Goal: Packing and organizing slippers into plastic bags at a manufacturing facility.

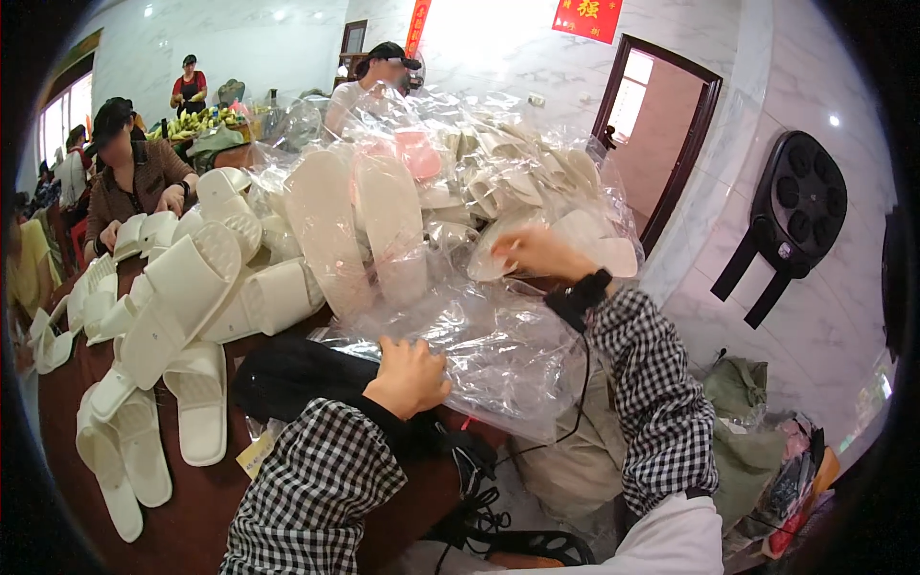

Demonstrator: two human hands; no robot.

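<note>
My left hand (410,379) lies at the table's near edge, its fingers curled onto a stack of flat clear plastic bags (498,359). Farther right, my right hand (544,253) reaches over the bagged slippers with its fingers bent together; whatever is between the fingertips does not show. A pair of white slippers (326,220), soles facing me, stands upright in clear plastic just beyond the bags. Loose white open-toe slippers (177,297) are heaped to the left. Under my left wrist is a bunched black cloth (297,379).
A large mound of bagged slippers (537,172) fills the table's far side, with one pink piece (418,155) among them. Across the table sit co-workers, one handling slippers (144,182). A black cable (586,383) hangs from my right wrist. Cloth bundles (743,441) lie at right.
</note>
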